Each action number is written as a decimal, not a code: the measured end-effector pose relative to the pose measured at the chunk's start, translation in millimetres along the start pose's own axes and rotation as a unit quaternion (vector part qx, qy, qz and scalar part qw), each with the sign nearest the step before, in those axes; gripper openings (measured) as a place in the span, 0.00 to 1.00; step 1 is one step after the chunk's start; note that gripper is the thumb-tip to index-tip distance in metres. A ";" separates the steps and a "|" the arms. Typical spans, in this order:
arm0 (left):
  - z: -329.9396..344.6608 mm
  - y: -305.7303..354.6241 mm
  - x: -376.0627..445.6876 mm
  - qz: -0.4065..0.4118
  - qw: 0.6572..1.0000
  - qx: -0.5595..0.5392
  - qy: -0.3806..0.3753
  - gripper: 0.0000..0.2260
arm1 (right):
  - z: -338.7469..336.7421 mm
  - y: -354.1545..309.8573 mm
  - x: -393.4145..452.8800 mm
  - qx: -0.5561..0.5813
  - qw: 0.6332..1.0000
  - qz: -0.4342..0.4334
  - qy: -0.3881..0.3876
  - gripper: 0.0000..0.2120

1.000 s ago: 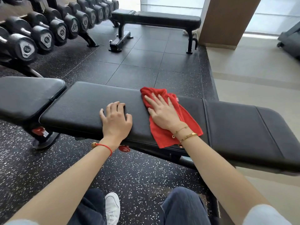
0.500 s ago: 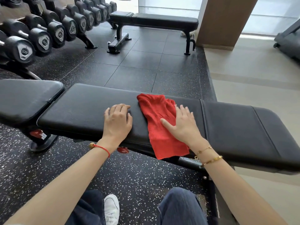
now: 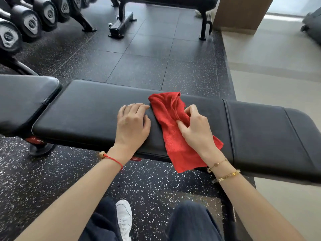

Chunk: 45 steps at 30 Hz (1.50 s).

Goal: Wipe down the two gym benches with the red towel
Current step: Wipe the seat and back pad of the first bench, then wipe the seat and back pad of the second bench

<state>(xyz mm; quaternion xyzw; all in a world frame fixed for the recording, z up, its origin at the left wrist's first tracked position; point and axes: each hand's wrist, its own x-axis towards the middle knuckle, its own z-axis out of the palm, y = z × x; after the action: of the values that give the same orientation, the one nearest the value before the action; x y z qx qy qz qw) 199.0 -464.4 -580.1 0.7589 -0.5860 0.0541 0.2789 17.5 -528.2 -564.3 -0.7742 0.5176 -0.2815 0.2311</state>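
Red towel (image 3: 175, 126): laid crumpled across the long pad of the near bench (image 3: 90, 115), its far end bunched at the pad's 12 o'clock edge, its near end draped over the 6 o'clock edge and hanging free.

Right hand (image 3: 196, 129): set on the towel's middle, fingers curled inward, a fold of cloth pinched between thumb and fingertips. Two gold bracelets (image 3: 225, 171) are worn at the wrist.

Left hand (image 3: 132, 126): rested palm down on bare pad at 9 o'clock of the towel, fingers loosely bent and close together, nothing gripped; fingertips are seen just beside the towel's edge, and contact cannot be told. A red cord bracelet (image 3: 112, 160) is worn at the wrist.

Near bench: black padding, split by a gap from a separate pad section (image 3: 22, 101) at 9 o'clock; a stitched seam is seen at 3 o'clock of the towel.

Far bench (image 3: 173, 0): black, stood at 12 o'clock on dark floor tiles, well apart from the near bench.

Dumbbell rack (image 3: 29, 21): placed at 10 o'clock, rows of black dumbbells held.

Knees in dark trousers and one white shoe (image 3: 124, 218): seen at 6 o'clock on speckled flooring.
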 end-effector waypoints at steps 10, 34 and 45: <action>-105.5 41.9 12.6 -0.049 0.995 -0.054 -0.073 0.15 | -68.6 -69.1 7.1 0.133 0.977 0.153 -0.069 0.12; -463.9 209.3 151.0 0.046 0.964 -0.134 -0.227 0.11 | -427.5 -322.2 -42.3 0.244 0.923 0.269 0.129 0.14; -399.2 359.6 156.1 0.074 0.958 -0.157 -0.227 0.10 | -552.8 -207.6 -74.3 0.262 0.892 0.290 0.227 0.14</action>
<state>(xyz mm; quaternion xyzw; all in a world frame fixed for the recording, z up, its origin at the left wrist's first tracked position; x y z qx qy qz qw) 14.1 -460.9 -52.1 0.6522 -0.6896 -0.1919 0.2495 -239.0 -421.5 -38.1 -0.4160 0.6647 -0.4961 0.3729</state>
